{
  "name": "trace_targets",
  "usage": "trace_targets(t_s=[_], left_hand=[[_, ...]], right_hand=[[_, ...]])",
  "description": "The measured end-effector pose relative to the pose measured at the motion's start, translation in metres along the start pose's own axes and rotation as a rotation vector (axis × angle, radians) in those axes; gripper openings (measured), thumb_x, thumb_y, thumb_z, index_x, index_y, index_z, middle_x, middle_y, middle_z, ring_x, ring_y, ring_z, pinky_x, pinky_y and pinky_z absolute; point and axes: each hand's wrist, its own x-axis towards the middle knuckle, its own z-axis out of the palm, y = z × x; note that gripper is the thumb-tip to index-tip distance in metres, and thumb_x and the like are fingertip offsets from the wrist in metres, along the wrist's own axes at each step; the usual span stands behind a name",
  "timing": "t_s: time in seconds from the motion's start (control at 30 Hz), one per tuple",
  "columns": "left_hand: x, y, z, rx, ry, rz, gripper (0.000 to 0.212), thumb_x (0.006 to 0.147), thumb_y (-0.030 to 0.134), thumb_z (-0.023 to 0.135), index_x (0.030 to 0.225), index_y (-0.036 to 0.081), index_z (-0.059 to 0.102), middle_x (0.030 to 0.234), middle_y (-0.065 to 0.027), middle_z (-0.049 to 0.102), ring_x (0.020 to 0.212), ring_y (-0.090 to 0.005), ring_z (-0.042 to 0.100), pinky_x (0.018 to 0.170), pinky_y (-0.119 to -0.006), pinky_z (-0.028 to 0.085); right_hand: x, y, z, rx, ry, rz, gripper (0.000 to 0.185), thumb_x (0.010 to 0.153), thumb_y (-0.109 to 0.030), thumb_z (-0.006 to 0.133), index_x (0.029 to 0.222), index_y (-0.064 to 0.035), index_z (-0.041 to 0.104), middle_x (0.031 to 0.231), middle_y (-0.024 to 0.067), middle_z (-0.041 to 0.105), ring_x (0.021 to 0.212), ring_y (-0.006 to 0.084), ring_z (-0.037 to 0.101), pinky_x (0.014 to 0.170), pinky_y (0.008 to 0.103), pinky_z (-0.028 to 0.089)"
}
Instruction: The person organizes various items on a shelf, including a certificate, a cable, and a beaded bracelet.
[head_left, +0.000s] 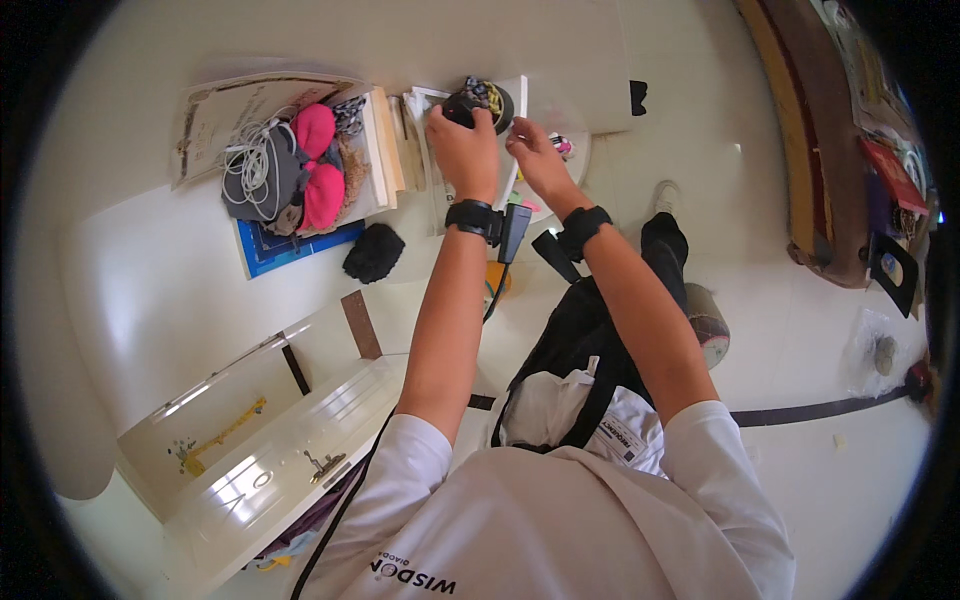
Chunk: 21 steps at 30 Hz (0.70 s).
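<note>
At the top centre my left hand (466, 150) has its fingers around a small black object (459, 110), whose kind I cannot tell. It is beside a round dark container (504, 107) filled with small patterned and yellow items. My right hand (541, 156) is just right of a white upright board edge (523, 97), fingers bent, thumb and fingertips near that edge; whether it pinches anything is unclear. Black straps with dark devices are around both wrists. Small pink and white items (561, 145) lie beyond the right hand.
Left of the hands, a gray pouch (259, 176), white cable (253, 159) and pink padded item (319, 196) lie heaped by books (397, 142). A black fluffy item (374, 253) is nearby. A cylindrical stool (706, 326) stands on the floor, and a brown sofa-like piece (832, 187) is at right.
</note>
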Motion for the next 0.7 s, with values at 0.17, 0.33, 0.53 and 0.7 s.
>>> trace_targets(t_s=[0.17, 0.33, 0.53, 0.7], left_hand=[[0.003, -0.023, 0.011, -0.026, -0.014, 0.104, 0.044, 0.086, 0.022, 0.047, 0.117, -0.008, 0.039, 0.117, -0.0259, 0.043, 0.107, -0.0398, 0.044, 0.092, -0.042, 0.037], [0.005, -0.024, 0.009, -0.002, -0.090, 0.162, 0.037, 0.086, 0.015, 0.046, 0.117, -0.005, 0.042, 0.119, -0.0232, 0.043, 0.110, -0.0377, 0.043, 0.093, -0.043, 0.036], [0.001, -0.024, 0.002, 0.083, -0.133, 0.223, 0.040, 0.081, 0.013, 0.053, 0.117, -0.004, 0.045, 0.111, -0.0236, 0.049, 0.100, -0.0365, 0.050, 0.090, -0.041, 0.039], [-0.018, -0.020, -0.024, -0.164, -0.132, 0.082, 0.040, 0.080, 0.003, 0.050, 0.119, 0.000, 0.043, 0.116, -0.0185, 0.044, 0.102, -0.0320, 0.047, 0.088, -0.039, 0.039]], right_hand=[[-0.009, -0.015, 0.003, -0.021, 0.021, 0.057, 0.048, 0.083, -0.011, 0.050, 0.127, 0.0030, 0.036, 0.120, 0.0133, 0.048, 0.110, 0.0202, 0.047, 0.095, 0.0298, 0.036], [-0.005, -0.010, 0.000, -0.017, 0.005, 0.038, 0.049, 0.083, -0.013, 0.051, 0.127, 0.0022, 0.036, 0.121, 0.0137, 0.048, 0.110, 0.0205, 0.047, 0.095, 0.0298, 0.036], [-0.004, -0.008, 0.005, -0.017, 0.013, -0.027, 0.052, 0.080, -0.012, 0.051, 0.128, 0.0020, 0.036, 0.123, 0.0156, 0.046, 0.112, 0.0234, 0.046, 0.094, 0.0311, 0.037], [0.000, -0.003, 0.014, -0.135, 0.062, -0.111, 0.056, 0.076, -0.012, 0.052, 0.127, 0.0038, 0.036, 0.123, 0.0195, 0.045, 0.110, 0.0281, 0.047, 0.092, 0.0324, 0.039]])
